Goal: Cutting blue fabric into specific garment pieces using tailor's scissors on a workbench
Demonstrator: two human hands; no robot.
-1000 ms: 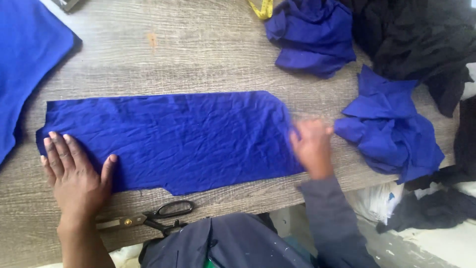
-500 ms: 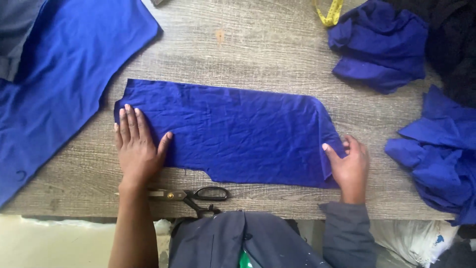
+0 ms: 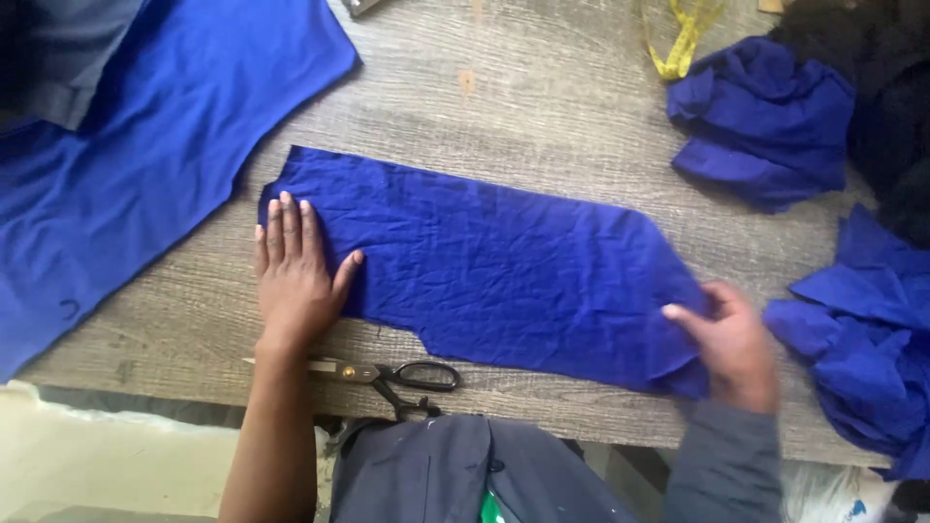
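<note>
We have our left hand (image 3: 295, 276) pressed flat, fingers spread, on the left end of the blue cloth piece (image 3: 494, 271) lying across the bench (image 3: 542, 136), while our right hand (image 3: 736, 344) pinches its right corner. If that corner gets tugged, the cloth could bunch or slide toward the scissors (image 3: 387, 373) at the near edge. We see no packages, labels or signs; only a yellow tape measure (image 3: 683, 39) and heaped blue scraps (image 3: 765, 121).

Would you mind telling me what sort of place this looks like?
Probably a tailoring or garment-cutting workshop: a cut blue fabric panel on a wooden table, tailor's scissors and a yellow measuring tape.
</note>
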